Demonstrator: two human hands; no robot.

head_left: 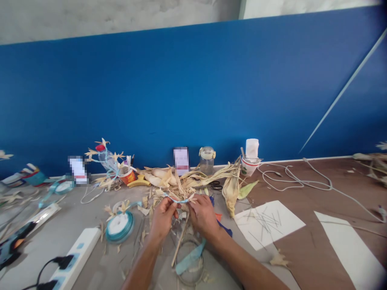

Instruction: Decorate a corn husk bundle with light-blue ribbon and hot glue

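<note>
Stretched between both hands, over the middle of the table, is a thin stem wrapped in light blue ribbon [178, 201], with pale husk petals at its right end. My left hand [163, 217] pinches its left part. The fingers of my right hand [203, 214] are closed around the right end, close to the petals, and hide part of it. Below the hands lie a ring [202, 270], a strip of blue ribbon [191, 258] and a thin tan stick [180, 241]. Dried corn husks [165, 177] are heaped just beyond.
Left stand a ribbon spool [120, 226], a power strip [79, 249] and a glue gun [18, 241]. Along the blue partition [193, 88] are a bottle with husk flowers [105, 159], a phone [181, 161], a jar [207, 161] and a paper cup [249, 167]. Wires lie on white paper [260, 237].
</note>
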